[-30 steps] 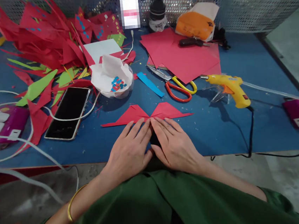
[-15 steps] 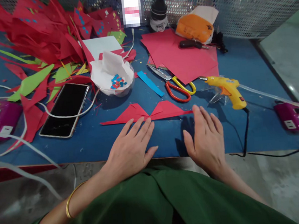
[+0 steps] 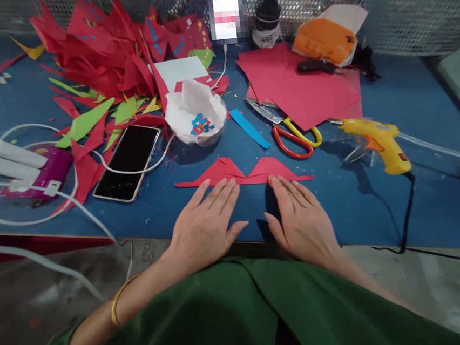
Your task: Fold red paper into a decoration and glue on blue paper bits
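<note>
A folded piece of red paper (image 3: 268,170) with two peaks lies flat on the blue table, its long lower edge toward me. My left hand (image 3: 206,223) rests palm down with straight fingers, the fingertips on the left part of that edge. On the right part of the same edge lie the fingertips of my right hand (image 3: 301,214), also stretched out flat. Neither hand grasps anything. Just beyond the paper are a blue paper strip (image 3: 249,128) and scissors (image 3: 291,136) with red and yellow handles.
A paper-lined bowl (image 3: 216,133) holds small blue and red bits. Left of it lie a phone (image 3: 127,163), a white cable and a heap of red cut paper (image 3: 101,60). At right are red sheets (image 3: 282,80), a screwdriver (image 3: 317,66) and a yellow glue gun (image 3: 377,139).
My right hand has slid left along the paper's edge from its right tip toward the middle. My left hand stays on the left part. The whole view has shifted, moving the table rightward.
</note>
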`<state>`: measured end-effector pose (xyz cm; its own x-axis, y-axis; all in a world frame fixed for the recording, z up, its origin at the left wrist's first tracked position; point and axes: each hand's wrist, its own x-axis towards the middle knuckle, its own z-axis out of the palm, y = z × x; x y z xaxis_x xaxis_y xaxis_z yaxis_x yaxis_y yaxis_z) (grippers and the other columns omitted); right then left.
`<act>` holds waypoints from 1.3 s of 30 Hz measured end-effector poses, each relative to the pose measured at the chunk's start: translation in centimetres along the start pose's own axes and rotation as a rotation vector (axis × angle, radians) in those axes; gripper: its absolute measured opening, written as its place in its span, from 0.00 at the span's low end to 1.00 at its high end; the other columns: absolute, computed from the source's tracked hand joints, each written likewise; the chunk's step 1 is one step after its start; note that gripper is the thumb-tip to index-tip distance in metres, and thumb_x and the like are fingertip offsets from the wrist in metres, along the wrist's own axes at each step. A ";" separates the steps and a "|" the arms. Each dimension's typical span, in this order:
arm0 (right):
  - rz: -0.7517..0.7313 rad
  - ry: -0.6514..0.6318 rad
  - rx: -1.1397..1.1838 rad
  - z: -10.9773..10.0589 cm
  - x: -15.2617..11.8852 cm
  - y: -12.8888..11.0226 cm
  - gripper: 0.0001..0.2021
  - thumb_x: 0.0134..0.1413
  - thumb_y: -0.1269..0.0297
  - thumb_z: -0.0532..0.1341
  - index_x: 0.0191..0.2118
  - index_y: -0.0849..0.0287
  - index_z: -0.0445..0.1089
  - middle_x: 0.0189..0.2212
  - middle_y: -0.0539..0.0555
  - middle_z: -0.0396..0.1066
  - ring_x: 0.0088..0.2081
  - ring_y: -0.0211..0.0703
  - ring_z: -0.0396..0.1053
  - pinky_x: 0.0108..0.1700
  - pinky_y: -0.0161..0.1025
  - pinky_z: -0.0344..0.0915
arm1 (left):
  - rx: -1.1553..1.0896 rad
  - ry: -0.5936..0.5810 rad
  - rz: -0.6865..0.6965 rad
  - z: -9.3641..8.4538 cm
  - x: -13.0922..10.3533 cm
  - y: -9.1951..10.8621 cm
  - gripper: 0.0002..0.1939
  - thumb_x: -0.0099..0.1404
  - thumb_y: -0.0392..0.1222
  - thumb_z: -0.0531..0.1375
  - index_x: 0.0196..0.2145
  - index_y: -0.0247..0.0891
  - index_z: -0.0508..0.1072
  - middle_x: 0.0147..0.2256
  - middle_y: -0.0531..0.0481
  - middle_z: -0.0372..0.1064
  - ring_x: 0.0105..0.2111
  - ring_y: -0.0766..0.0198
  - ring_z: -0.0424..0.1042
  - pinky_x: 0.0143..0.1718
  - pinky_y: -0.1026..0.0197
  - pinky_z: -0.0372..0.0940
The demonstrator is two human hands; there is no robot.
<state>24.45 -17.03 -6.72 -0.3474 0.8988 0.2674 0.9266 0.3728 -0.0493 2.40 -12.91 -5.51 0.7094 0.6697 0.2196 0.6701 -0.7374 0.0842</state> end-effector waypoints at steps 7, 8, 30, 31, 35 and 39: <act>0.135 0.036 -0.046 -0.4 -1.4 1.6 0.31 0.65 0.59 0.51 0.67 0.74 0.51 0.59 0.71 0.67 0.61 0.59 0.65 0.63 0.57 0.59 | 0.094 0.011 -0.243 -1.0 -3.1 -1.9 0.30 0.75 0.52 0.47 0.65 0.28 0.61 0.63 0.35 0.63 0.61 0.46 0.65 0.66 0.37 0.46; 0.147 0.042 -0.050 -0.4 -1.5 1.7 0.31 0.65 0.59 0.52 0.67 0.75 0.52 0.59 0.72 0.68 0.61 0.59 0.66 0.63 0.57 0.59 | 0.108 0.016 -0.272 -1.1 -3.5 -2.2 0.29 0.75 0.52 0.47 0.65 0.30 0.61 0.62 0.36 0.63 0.62 0.46 0.65 0.66 0.36 0.46; 0.335 0.402 0.124 -1.9 -2.3 4.4 0.26 0.66 0.59 0.52 0.67 0.62 0.55 0.56 0.65 0.71 0.56 0.53 0.70 0.56 0.53 0.66 | -0.037 0.108 0.040 0.3 4.5 -1.8 0.16 0.72 0.40 0.52 0.48 0.36 0.78 0.48 0.39 0.77 0.48 0.51 0.75 0.50 0.45 0.71; 0.431 0.470 0.061 -2.7 -2.3 5.7 0.25 0.66 0.57 0.53 0.64 0.64 0.59 0.54 0.66 0.73 0.54 0.55 0.71 0.54 0.53 0.67 | -0.036 0.125 0.048 0.6 4.4 -1.8 0.17 0.72 0.40 0.52 0.48 0.36 0.78 0.48 0.39 0.77 0.48 0.51 0.75 0.50 0.46 0.71; 0.820 0.294 -0.071 -6.0 -1.6 11.9 0.25 0.62 0.50 0.55 0.52 0.66 0.71 0.47 0.71 0.74 0.50 0.65 0.71 0.48 0.57 0.64 | -0.028 0.194 0.056 1.0 3.7 -1.6 0.17 0.73 0.39 0.51 0.47 0.36 0.79 0.47 0.40 0.78 0.47 0.52 0.76 0.49 0.47 0.72; 1.031 0.016 0.301 -6.7 0.0 15.9 0.18 0.57 0.49 0.60 0.33 0.62 0.72 0.33 0.65 0.76 0.41 0.59 0.75 0.42 0.49 0.66 | -0.063 0.229 0.025 1.1 3.5 -1.4 0.16 0.73 0.40 0.51 0.45 0.38 0.79 0.46 0.42 0.79 0.46 0.53 0.77 0.48 0.49 0.73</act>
<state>40.11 -12.65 -1.08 0.5854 0.8103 -0.0260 0.6978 -0.5199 -0.4927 4.22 -9.43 -5.87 0.6530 0.6192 0.4361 0.6331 -0.7623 0.1345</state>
